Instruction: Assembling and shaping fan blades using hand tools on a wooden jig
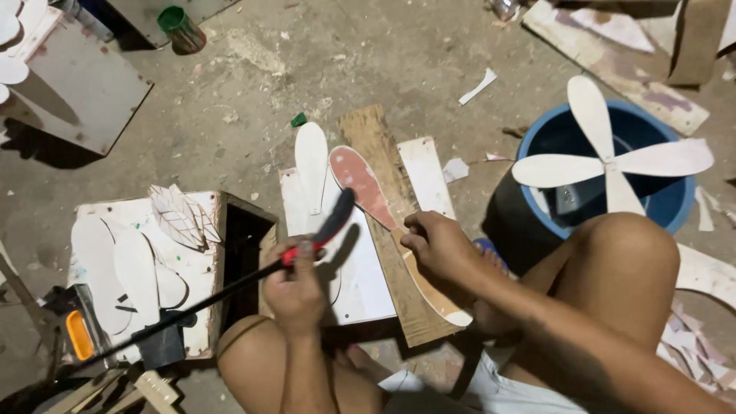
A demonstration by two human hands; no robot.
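1. While the right hand [438,247] pins a long blade [383,215] flat on a plank [383,146], fingers closed over its middle, shaping looks unfinished.
2. Left hand [295,285] is fisted round a red-handled saw [230,287].
3. Cut blades [130,264] lie on a box [201,268]; a four-blade fan [609,161] tops a blue tub [675,203].

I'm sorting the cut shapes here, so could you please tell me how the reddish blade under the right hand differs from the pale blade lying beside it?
The reddish blade has a pink-red face; the pale blade is plain, unpainted wood. The reddish blade lies slanted on a brown plank with the right hand pressing its narrow end, while the pale blade lies untouched, nearly straight, on a white board. Both are flat with rounded tips.
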